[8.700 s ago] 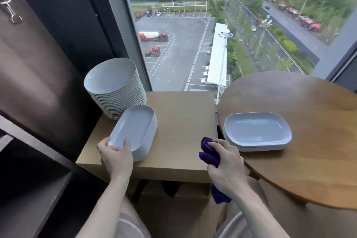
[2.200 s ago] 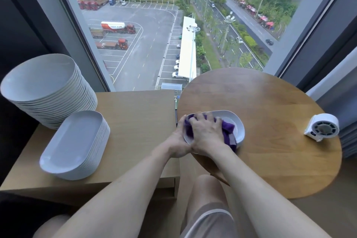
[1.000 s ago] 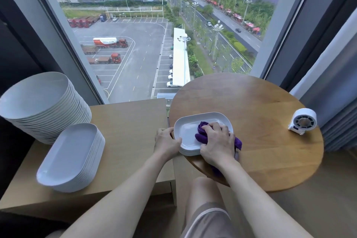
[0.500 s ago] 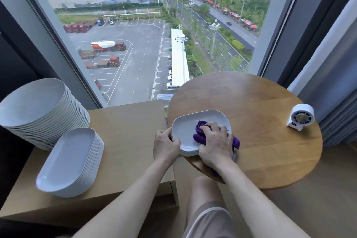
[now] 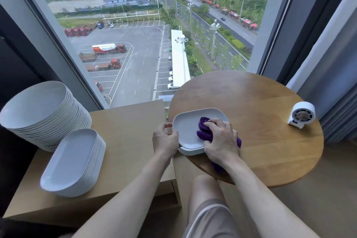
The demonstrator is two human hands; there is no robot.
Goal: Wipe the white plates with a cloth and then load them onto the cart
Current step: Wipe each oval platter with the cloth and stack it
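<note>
The right grip (image 5: 220,141) clutches a purple cloth (image 5: 202,131) against the plate (image 5: 185,127) beneath it; the left grip (image 5: 165,139), just beside, pinches the plate's rim.

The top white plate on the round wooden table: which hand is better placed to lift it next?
Probably the left hand: it grips the white rectangular plate by its left rim, while the right hand holds the purple cloth.

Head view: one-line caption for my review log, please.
Right hand presses a purple cloth on the top plate of a small stack on the round table, left hand gripping its rim.
</note>
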